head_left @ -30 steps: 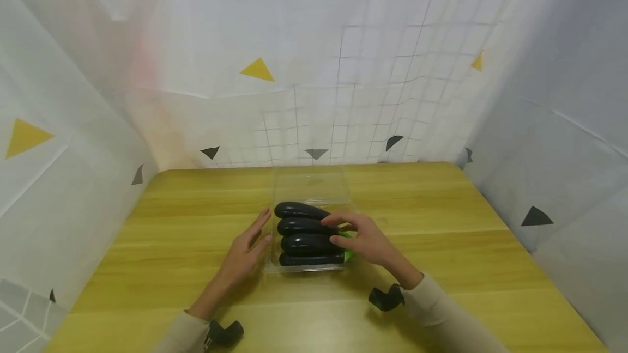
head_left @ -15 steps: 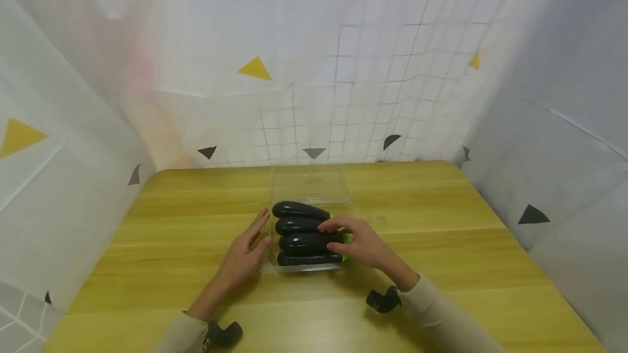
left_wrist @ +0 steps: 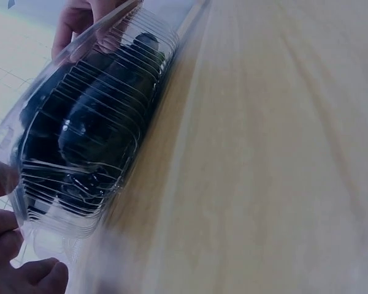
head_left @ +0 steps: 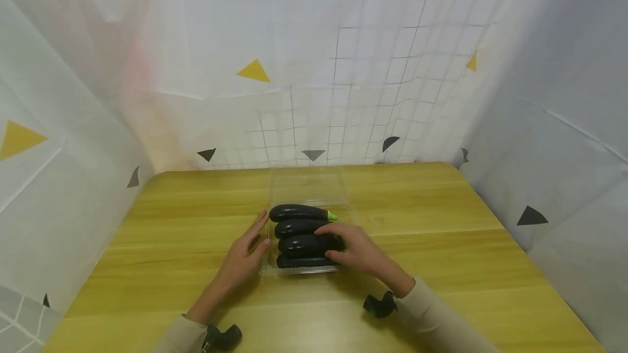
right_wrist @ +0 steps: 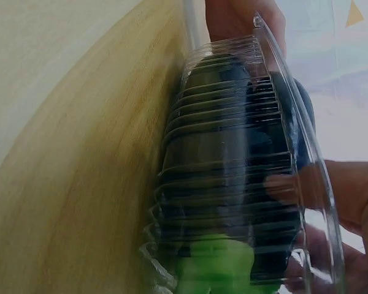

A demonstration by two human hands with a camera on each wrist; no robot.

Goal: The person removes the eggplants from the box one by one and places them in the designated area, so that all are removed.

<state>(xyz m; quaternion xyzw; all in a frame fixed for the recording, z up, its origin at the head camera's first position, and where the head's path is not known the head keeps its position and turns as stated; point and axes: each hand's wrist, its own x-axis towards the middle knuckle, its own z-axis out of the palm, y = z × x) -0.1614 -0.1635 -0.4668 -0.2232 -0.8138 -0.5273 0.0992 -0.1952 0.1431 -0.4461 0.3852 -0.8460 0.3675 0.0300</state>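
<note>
Several dark eggplants lie side by side in a clear plastic clamshell box [head_left: 299, 271] on the table. The rearmost eggplant [head_left: 298, 212] shows its green stem at the right. My right hand [head_left: 355, 247] reaches over the right rim, its curled fingers and thumb around the stem end of the third eggplant [head_left: 300, 245] from the back. In the right wrist view the thumb [right_wrist: 285, 187] shows behind the clear wall, inside the box. My left hand [head_left: 242, 252] rests along the box's left side, fingers fairly straight. The right hand covers the other stems in the head view.
The box's clear lid [head_left: 308, 185] lies folded back behind it. A wooden table [head_left: 412, 206] carries everything. White sheeting [head_left: 196, 70] with yellow and dark shapes stands behind and at both sides. A dark device [head_left: 380, 305] is strapped at each wrist.
My right hand has shifted slightly left and toward me over the eggplants, uncovering the rearmost one's green stem. That eggplant now lies straighter across the box. The left hand has barely moved.
</note>
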